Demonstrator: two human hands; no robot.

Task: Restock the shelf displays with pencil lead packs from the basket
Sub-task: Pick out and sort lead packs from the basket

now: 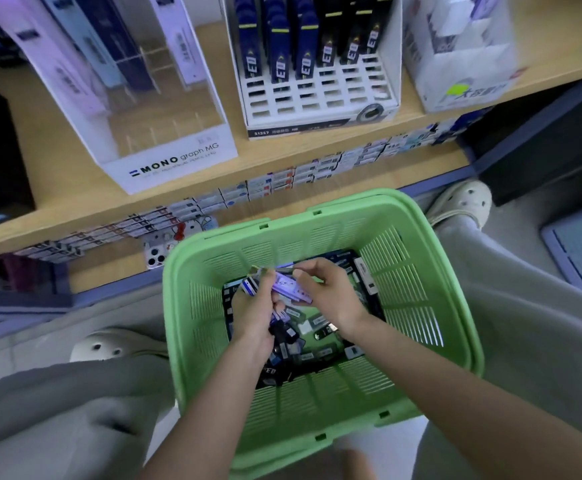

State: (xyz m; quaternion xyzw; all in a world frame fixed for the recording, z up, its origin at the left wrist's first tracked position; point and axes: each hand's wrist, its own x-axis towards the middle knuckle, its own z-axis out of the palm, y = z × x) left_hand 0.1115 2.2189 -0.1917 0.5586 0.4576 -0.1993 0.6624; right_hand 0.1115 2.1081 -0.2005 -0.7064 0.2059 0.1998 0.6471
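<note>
A green plastic basket (417, 292) sits between my knees, its floor covered with loose pencil lead packs (320, 336), mostly dark. Both my hands are down inside it. My left hand (253, 315) grips a small bunch of packs, blue-white and dark ones. My right hand (331, 292) pinches the end of a lilac pack (287, 285) that lies across my left hand's fingers. On the wooden shelf above stand a clear MONO graph MG display (164, 164) with tall lilac and blue packs at its back, and a white slotted display (320, 98) with dark packs in its rear rows.
A white carton display (462, 74) stands at the shelf's right. Small boxes (282, 181) line the shelf below the front edge. My grey trouser legs and pale clogs (462, 202) flank the basket. A dark bin (552, 147) is at the right.
</note>
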